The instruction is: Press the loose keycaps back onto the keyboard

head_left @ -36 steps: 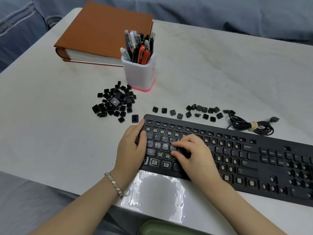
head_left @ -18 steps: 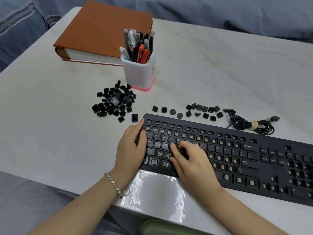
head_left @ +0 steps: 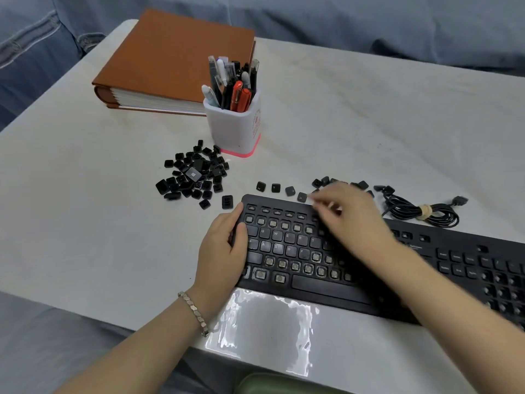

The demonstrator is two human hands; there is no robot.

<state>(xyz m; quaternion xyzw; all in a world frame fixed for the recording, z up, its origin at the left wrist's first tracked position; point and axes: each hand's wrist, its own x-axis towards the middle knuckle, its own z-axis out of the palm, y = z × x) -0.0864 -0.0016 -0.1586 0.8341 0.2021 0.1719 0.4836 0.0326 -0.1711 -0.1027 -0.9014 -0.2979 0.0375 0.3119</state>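
A black keyboard (head_left: 326, 285) lies along the table's near edge, with many bare key sockets in its left half and some letter caps fitted. My left hand (head_left: 224, 248) grips the keyboard's left end, thumb on its top face. My right hand (head_left: 349, 217), blurred with motion, hovers over the keyboard's back edge with fingers stretched toward a row of loose keycaps (head_left: 289, 190); it holds nothing that I can see. A larger pile of loose keycaps (head_left: 193, 174) lies to the left behind the keyboard.
A white pen holder (head_left: 234, 129) full of pens stands behind the pile. A brown binder (head_left: 170, 61) lies at the back left. The coiled keyboard cable (head_left: 420, 213) sits at the right behind the keyboard. A shiny plastic sheet (head_left: 267, 328) covers the near table edge.
My right hand has lifted off the letter keys and moved back and right toward the row of loose keycaps. The left hand has stayed on the keyboard's end.
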